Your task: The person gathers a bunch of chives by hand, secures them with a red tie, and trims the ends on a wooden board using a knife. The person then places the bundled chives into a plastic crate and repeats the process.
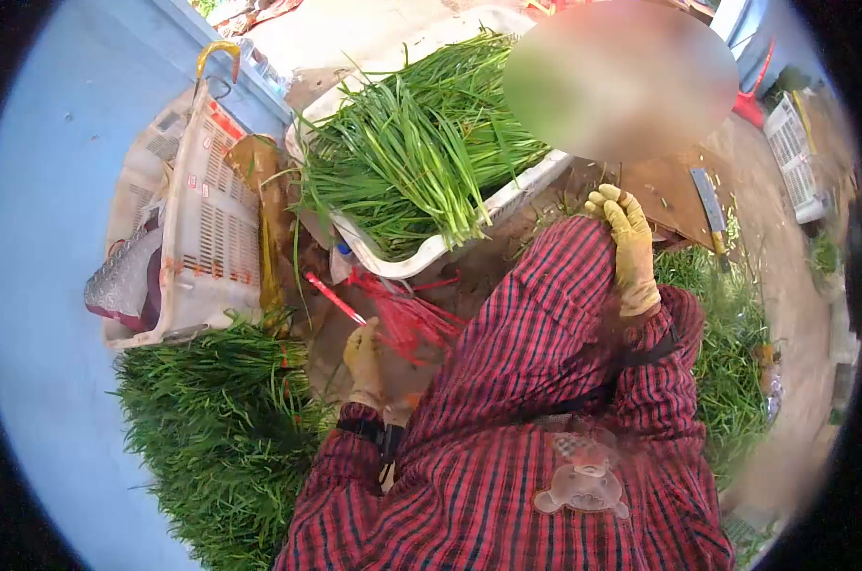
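Note:
My left hand [362, 364], in a yellowish glove, is closed at the near end of a thin red-and-white stick [334, 297]. Beside it on the ground lies a bundle of red ties [407, 312]. My right hand [631, 249], gloved too, rests against my raised knee in red plaid cloth, its fingers loosely bent and nothing visible in them. Ahead stands a white tub [417, 262] heaped with long green stalks [407, 143], their pale ends toward me.
A white plastic crate [217, 205] with cloth inside stands left by the blue wall [55, 238]. Leafy greens [212, 428] are piled below it, more [726, 366] at right. A cleaver [709, 202] lies on a brown board [664, 195]. The upper right is blurred.

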The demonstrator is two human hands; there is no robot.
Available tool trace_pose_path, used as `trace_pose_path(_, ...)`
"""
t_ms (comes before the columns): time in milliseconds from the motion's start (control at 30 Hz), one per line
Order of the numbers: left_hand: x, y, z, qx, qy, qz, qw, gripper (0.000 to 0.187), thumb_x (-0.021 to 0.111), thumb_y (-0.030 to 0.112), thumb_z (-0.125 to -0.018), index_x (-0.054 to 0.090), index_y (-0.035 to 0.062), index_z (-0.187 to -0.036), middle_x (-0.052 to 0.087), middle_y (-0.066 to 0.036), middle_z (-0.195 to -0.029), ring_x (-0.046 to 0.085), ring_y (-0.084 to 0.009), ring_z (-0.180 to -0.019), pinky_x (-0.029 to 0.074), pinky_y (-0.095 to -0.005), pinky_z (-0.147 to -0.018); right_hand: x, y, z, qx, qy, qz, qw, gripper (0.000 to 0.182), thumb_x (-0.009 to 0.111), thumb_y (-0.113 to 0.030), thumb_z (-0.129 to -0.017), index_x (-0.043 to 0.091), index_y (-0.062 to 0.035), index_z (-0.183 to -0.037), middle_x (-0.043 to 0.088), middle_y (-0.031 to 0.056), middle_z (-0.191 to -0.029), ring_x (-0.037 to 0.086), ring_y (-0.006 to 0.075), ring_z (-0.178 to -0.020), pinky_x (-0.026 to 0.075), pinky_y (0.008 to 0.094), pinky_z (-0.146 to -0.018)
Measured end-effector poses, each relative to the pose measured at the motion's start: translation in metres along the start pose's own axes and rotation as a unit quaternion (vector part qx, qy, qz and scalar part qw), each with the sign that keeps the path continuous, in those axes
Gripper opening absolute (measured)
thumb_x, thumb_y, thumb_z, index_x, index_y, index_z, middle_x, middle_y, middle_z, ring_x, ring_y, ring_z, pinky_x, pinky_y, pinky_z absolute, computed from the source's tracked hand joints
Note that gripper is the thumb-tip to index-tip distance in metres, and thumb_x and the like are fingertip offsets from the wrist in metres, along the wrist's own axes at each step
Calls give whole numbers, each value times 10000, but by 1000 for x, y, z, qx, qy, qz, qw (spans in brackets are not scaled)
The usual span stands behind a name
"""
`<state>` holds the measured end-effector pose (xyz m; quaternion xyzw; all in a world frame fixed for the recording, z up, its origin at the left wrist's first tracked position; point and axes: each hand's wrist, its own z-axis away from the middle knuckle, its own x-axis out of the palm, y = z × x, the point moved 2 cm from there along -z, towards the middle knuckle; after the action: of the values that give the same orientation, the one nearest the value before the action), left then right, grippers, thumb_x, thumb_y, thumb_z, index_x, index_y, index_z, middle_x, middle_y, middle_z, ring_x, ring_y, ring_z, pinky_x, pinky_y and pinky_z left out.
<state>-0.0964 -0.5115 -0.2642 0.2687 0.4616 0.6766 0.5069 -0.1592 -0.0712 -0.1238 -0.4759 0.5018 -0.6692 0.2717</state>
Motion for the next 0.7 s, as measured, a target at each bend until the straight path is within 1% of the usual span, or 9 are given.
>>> trace_pose_path(167,-3,60,43,62,42,49,996,233,654,246,-928,668,42,-1040,626,-8,-863,575,-99,-750,470,-247,-688,1,-6,3,-1,-7,-7,1000,234,504,-51,-993,573,7,-1208,663,82,-1064,629,167,-974,503,295,-918)
trace_pose_path(233,-22,52,49,54,31,81,995,221,646,273,-909,674,74,-1003,620,1,-836,569,-117,-787,470,-269,-731,-6,-3,2,6,-3,0,1000,237,503,-52,-994,568,9,-1214,660,83,-1071,629,168,-978,502,293,-919)
trace_pose_path(367,-37,88,75,47,106,116,987,246,616,248,-945,662,40,-1069,639,-26,-879,593,-112,-760,488,-262,-704,-14,-5,3,-14,14,31,999,248,504,-70,-995,559,-3,-1227,647,86,-1114,627,168,-978,496,291,-920)
trace_pose_path(433,-31,123,83,100,160,155,970,245,594,214,-951,659,30,-1100,637,-26,-853,592,-107,-757,483,-264,-702,-14,-21,9,6,80,30,996,295,527,-119,-992,545,-36,-1274,627,69,-1199,609,161,-1064,479,280,-920)
trace_pose_path(500,6,176,97,140,116,104,978,236,588,185,-949,664,21,-1101,638,-26,-839,591,-104,-753,479,-262,-695,-16,-43,11,-6,104,10,995,309,529,-125,-989,538,-53,-1289,619,56,-1223,603,158,-1074,472,271,-903)
trace_pose_path(567,46,226,102,187,74,51,978,229,581,156,-947,669,12,-1102,638,-27,-825,589,-100,-749,475,-261,-689,-19,-66,13,-62,112,-1,992,260,526,-108,-990,566,-40,-1239,647,70,-1142,621,164,-1014,483,295,-908)
trace_pose_path(633,106,271,107,362,-107,-123,918,227,600,191,-934,679,18,-1057,610,-19,-807,569,-126,-727,465,-269,-682,-28,-87,14,-87,139,-4,986,250,527,-105,-989,569,-36,-1226,648,70,-1135,624,170,-997,480,294,-887)
trace_pose_path(667,139,296,117,304,-147,-139,931,211,598,175,-929,704,20,-1026,625,-36,-786,581,-136,-718,461,-275,-685,-38,-98,16,-100,153,0,983,240,526,-102,-988,574,-35,-1214,649,70,-1132,628,171,-985,481,291,-872)
trace_pose_path(700,176,307,111,307,-182,-140,924,211,598,175,-929,704,20,-1026,625,-36,-786,581,-136,-718,461,-275,-685,-52,-108,20,-116,175,10,978,230,525,-99,-988,579,-34,-1202,650,71,-1128,632,173,-973,481,289,-857)
